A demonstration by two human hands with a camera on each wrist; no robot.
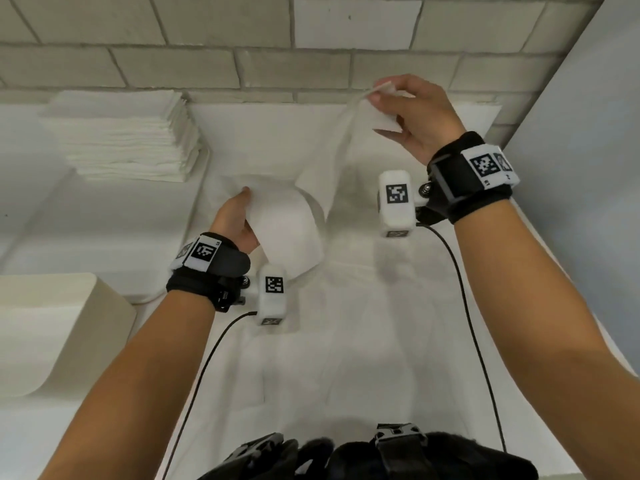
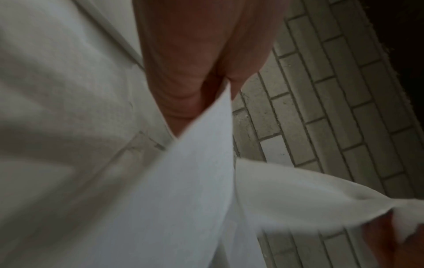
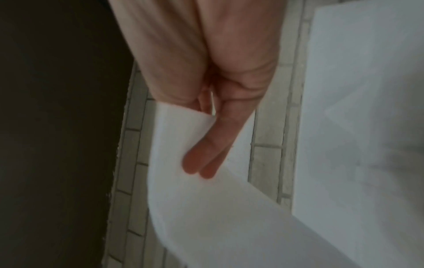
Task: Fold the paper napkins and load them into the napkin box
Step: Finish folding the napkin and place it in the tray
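Observation:
One white paper napkin [image 1: 294,230] hangs in the air between both hands, twisted and curved over the table. My left hand [image 1: 242,209] grips its lower end, with the fingers hidden behind the sheet; the left wrist view shows the napkin [image 2: 195,181] leaving the palm. My right hand [image 1: 398,102], raised near the wall, pinches the upper end, and the fingers [image 3: 206,154] lie on the napkin [image 3: 206,217]. A tall stack of napkins [image 1: 121,133] sits at the back left. The cream napkin box [image 1: 59,327] stands at the near left, apart from both hands.
A white cloth [image 1: 346,341] covers the table. A grey brick wall [image 1: 242,64] closes the back and a pale panel [image 1: 588,150] the right side. A flat white sheet [image 1: 481,112] lies at the back right. Cables run from both wrist cameras toward my body.

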